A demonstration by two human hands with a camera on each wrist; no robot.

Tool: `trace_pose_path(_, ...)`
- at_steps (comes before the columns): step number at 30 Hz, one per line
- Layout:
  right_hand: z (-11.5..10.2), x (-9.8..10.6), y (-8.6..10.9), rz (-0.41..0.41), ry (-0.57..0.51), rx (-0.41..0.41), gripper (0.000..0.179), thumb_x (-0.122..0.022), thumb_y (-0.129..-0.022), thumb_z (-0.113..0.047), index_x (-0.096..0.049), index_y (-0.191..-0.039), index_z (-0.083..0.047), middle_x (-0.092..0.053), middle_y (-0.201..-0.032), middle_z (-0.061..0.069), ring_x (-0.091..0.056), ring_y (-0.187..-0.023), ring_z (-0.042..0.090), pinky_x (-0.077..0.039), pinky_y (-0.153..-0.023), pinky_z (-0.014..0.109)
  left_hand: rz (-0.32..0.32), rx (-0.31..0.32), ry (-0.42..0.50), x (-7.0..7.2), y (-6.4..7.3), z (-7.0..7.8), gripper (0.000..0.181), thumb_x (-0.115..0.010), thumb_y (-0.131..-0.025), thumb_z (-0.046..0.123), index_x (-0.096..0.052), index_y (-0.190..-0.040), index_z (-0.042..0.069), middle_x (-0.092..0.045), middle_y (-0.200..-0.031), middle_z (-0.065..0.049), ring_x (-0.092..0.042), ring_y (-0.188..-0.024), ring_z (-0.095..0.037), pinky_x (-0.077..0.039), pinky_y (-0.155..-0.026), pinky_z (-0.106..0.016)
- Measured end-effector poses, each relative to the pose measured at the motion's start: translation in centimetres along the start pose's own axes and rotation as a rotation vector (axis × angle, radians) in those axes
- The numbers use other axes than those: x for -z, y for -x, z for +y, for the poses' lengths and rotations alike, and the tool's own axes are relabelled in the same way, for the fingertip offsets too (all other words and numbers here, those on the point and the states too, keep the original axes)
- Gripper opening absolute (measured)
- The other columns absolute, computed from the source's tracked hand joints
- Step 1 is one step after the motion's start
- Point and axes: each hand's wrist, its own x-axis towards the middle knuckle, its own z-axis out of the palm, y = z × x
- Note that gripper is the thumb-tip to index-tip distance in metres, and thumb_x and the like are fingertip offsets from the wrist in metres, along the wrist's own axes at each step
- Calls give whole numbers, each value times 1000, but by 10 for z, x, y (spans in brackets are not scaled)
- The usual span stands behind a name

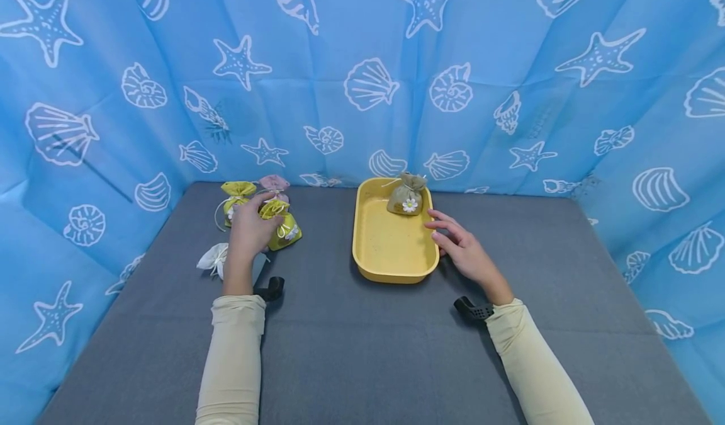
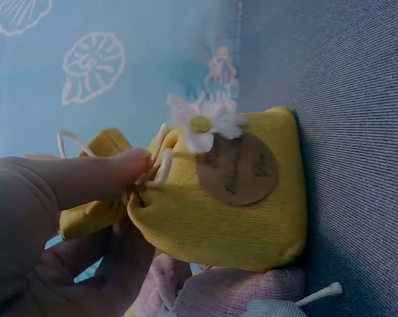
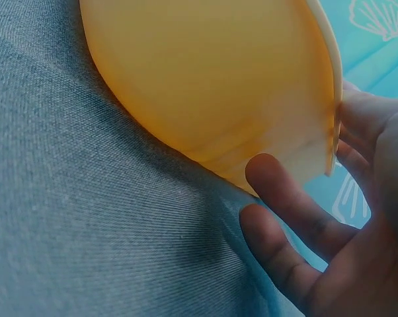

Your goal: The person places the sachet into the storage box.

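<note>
My left hand (image 1: 249, 226) pinches the gathered neck of a yellow drawstring pouch (image 1: 286, 235). In the left wrist view this pouch (image 2: 179, 228) shows a white flower and a round brown label, and a white cord ties its neck. On the right, my right hand (image 1: 469, 256) has its fingers loosely spread against the side of a yellow tray (image 1: 391, 278). The right wrist view shows fingers (image 3: 285, 191) by the tray's outer wall (image 3: 212, 79). An olive pouch (image 1: 406, 197) with a white flower sits in the tray's far right corner.
Around my left hand lie another yellow pouch (image 1: 236, 192), a pink pouch (image 1: 274, 184), a white pouch (image 1: 213, 259) and a grey-blue pouch (image 1: 258, 267) partly hidden by the wrist. A blue shell-patterned curtain (image 1: 323, 104) rises behind the grey table (image 1: 351, 349).
</note>
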Motion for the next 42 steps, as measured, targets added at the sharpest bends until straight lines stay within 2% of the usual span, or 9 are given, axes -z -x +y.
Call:
trace_pose_path(6,3,-1,2,1,-9,-17,43,-50,-108,-31,-57,-140,-3,-31,-168,-2,-56,-124,32,-58,-81,25,3,-6,-57,-2,0,3,53,-69,-98,20,-53,-149,17,-58,-147,-19,-62,-121,-38,-56,-86,-52)
trace_pose_path(14,5,1,5,2,-25,-13,44,-49,-109,-32,-57,-140,-3,-30,-168,-2,-54,-129,34,-57,-81,24,38,13,-70,-3,-2,5,45,-72,-97,28,-63,-139,13,-65,-137,-18,-60,-125,-40,-53,-95,-55)
trace_pose_path(20,9,2,5,-3,-25,-32,44,-50,-109,-33,-57,-141,-4,-28,-169,-3,-53,-132,33,-57,-82,24,44,-16,-76,-1,0,6,43,-76,-93,28,-68,-132,11,-72,-127,-16,-67,-114,-35,-55,-88,-49)
trace_pose_path(22,11,2,5,-4,-27,-36,44,-50,-108,-33,-57,-141,-4,-28,-169,-3,-54,-131,33,-58,-83,25,40,-37,-89,0,1,7,44,-77,-92,28,-68,-131,11,-72,-126,-15,-69,-108,-33,-58,-81,-47)
trace_pose_path(27,9,3,5,2,-15,-25,43,-52,-108,-31,-58,-140,-4,-31,-168,-3,-59,-123,32,-59,-83,27,60,-81,-88,2,3,14,46,-79,-91,29,-69,-133,14,-73,-128,-13,-71,-98,-31,-58,-68,-41)
trace_pose_path(34,3,4,3,41,35,16,39,-59,-105,-27,-63,-136,-5,-41,-164,0,-65,-98,20,-60,-79,28,88,-132,-14,8,3,30,48,-82,-88,29,-70,-131,13,-74,-125,-13,-71,-108,-32,-60,-85,-47)
trace_pose_path(36,3,5,2,57,47,30,37,-60,-104,-26,-64,-135,-5,-44,-162,1,-65,-91,20,-59,-77,25,85,-147,14,9,3,35,46,-82,-88,29,-71,-129,13,-73,-125,-12,-71,-110,-32,-60,-86,-47)
trace_pose_path(38,3,5,1,71,57,37,36,-62,-103,-25,-65,-133,-5,-46,-160,2,-64,-87,24,-57,-74,24,75,-157,34,10,5,41,44,-82,-87,32,-72,-127,15,-74,-125,-11,-71,-109,-30,-61,-83,-43)
trace_pose_path(42,3,5,1,67,68,47,36,-62,-103,-25,-65,-133,-5,-46,-160,3,-62,-87,28,-56,-73,22,37,-169,77,13,10,57,43,-82,-87,36,-72,-126,19,-76,-121,-7,-73,-98,-25,-57,-67,-33)
